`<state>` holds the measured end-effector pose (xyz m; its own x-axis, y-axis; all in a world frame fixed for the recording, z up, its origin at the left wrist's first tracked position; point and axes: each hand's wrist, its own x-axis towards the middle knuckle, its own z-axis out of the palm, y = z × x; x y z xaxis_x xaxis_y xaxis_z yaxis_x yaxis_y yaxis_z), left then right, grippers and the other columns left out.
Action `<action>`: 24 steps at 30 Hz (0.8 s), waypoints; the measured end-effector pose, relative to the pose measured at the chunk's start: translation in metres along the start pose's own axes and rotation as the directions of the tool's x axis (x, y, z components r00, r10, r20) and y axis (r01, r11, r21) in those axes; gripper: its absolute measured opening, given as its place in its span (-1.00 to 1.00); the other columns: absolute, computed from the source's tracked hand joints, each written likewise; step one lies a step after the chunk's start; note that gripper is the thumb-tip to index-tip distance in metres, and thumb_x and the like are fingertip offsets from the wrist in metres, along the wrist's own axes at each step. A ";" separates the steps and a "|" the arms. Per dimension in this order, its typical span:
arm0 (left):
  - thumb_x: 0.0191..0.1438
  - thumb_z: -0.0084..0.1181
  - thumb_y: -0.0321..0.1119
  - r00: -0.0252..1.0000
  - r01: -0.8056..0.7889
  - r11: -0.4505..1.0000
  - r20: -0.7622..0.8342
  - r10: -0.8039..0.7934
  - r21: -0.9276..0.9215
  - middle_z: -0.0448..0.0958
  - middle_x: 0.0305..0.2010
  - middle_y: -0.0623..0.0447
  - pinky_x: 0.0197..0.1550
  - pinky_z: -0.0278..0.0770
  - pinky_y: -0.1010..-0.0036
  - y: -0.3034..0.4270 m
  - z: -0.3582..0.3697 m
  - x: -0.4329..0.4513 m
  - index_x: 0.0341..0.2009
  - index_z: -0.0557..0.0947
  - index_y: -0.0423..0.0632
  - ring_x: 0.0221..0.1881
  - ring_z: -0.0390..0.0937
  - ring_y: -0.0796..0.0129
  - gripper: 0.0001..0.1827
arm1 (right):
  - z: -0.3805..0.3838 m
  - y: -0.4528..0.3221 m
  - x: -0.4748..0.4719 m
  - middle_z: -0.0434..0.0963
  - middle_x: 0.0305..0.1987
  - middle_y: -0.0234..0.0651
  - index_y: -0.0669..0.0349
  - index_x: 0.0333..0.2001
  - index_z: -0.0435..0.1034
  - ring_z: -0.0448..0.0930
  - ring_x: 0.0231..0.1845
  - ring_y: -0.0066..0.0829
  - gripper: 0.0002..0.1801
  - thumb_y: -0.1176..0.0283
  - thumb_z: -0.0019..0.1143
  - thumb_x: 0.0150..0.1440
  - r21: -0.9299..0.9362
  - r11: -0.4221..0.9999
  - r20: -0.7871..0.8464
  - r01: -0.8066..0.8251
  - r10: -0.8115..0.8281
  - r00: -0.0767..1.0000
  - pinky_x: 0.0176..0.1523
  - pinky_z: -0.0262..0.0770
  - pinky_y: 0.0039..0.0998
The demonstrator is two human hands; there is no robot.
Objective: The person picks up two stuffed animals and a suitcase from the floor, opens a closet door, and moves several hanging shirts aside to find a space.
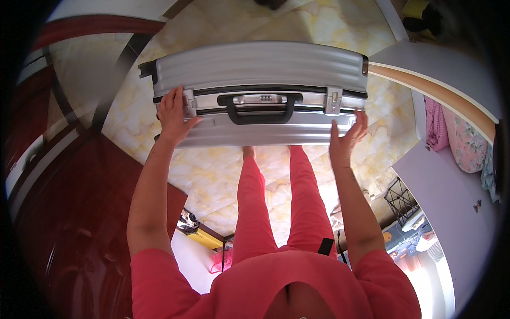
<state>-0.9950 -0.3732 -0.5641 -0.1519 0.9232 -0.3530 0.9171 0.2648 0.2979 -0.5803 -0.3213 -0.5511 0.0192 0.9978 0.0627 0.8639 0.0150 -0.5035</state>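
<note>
A silver ribbed hard-shell suitcase (pixel 259 67) with black corner guards is before me, its handle side facing up. Midway along its metal frame are a black carry handle (pixel 261 119) and a combination lock (pixel 265 98). My left hand (pixel 174 113) rests on the case's left end, fingers beside the left latch (pixel 189 102) and partly covering it, thumb spread. At the right end, my right hand (pixel 350 133) has its thumb and fingers apart near the shell, below the right latch (pixel 333 100). Both latches look closed. The case's underside is hidden.
Marble-patterned floor tiles (pixel 215 175) surround the case. On my left stands a glossy dark red wooden surface (pixel 79 223). An open cabinet door (pixel 438 75) reaches close to the case's right end, with hanging clothes (pixel 464 139) behind it. A black wire rack (pixel 400 201) sits lower right.
</note>
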 end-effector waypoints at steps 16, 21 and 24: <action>-0.11 0.24 -0.41 0.954 0.023 0.754 -0.210 -0.212 -0.656 0.36 -0.03 0.04 0.07 0.23 0.46 -0.026 0.028 0.030 -0.26 0.63 -0.01 0.00 0.23 0.26 -0.77 | 0.009 0.037 0.087 -0.15 0.33 -0.28 -0.26 0.13 0.21 -0.16 0.34 -0.11 -0.24 0.05 0.34 -0.19 -0.070 0.972 0.354 -0.226 0.236 0.905 0.24 -0.09 0.03; -0.13 0.26 -0.37 0.951 0.006 0.734 -0.223 -0.214 -0.680 0.39 -0.06 0.05 0.05 0.23 0.42 -0.035 0.036 0.029 -0.28 0.63 0.03 -0.02 0.25 0.24 -0.77 | 0.009 0.029 0.097 -0.20 0.34 -0.27 -0.31 0.12 0.23 -0.17 0.34 -0.12 -0.26 0.11 0.36 -0.19 -0.046 0.962 0.375 -0.270 0.267 0.888 0.23 -0.07 0.04; -0.14 0.26 -0.34 0.931 0.038 0.780 -0.262 -0.255 -0.624 0.42 -0.09 0.06 0.05 0.22 0.40 -0.038 0.048 0.029 -0.29 0.63 0.06 -0.02 0.26 0.22 -0.77 | 0.011 0.028 0.094 -0.20 0.34 -0.28 -0.34 0.13 0.22 -0.18 0.35 -0.12 -0.26 0.10 0.34 -0.18 -0.115 0.963 0.366 -0.245 0.270 0.891 0.22 -0.06 0.05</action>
<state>-1.0164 -0.3699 -0.6279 -0.4719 0.8648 -0.1717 0.4797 0.4152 0.7729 -0.5597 -0.2259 -0.5687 0.0666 0.9162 -0.3952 0.8849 -0.2373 -0.4008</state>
